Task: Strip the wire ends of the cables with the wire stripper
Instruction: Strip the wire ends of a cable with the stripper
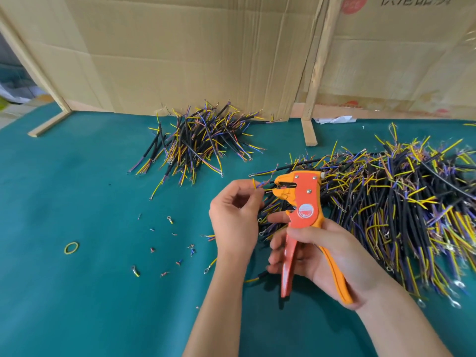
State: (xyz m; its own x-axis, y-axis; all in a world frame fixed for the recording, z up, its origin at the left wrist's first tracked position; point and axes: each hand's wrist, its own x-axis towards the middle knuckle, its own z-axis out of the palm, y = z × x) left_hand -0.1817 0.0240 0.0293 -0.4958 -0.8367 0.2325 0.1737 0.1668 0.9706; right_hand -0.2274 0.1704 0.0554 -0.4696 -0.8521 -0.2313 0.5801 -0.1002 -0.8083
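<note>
Cable, pinched by left hand, was pointed rightward into wire stripper, gripped by right hand.

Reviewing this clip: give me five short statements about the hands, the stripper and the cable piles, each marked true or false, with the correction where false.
1. The right hand holds the wire stripper by its handles. True.
2. The left hand lies flat on the green mat. False: it pinches thin wire ends at the stripper's head.
3. The larger cable pile lies to the right of the stripper. True.
4. The yellow rubber band sits on the smaller pile. False: it lies alone on the mat.
5. Cut scraps are scattered on the mat. True.
</note>
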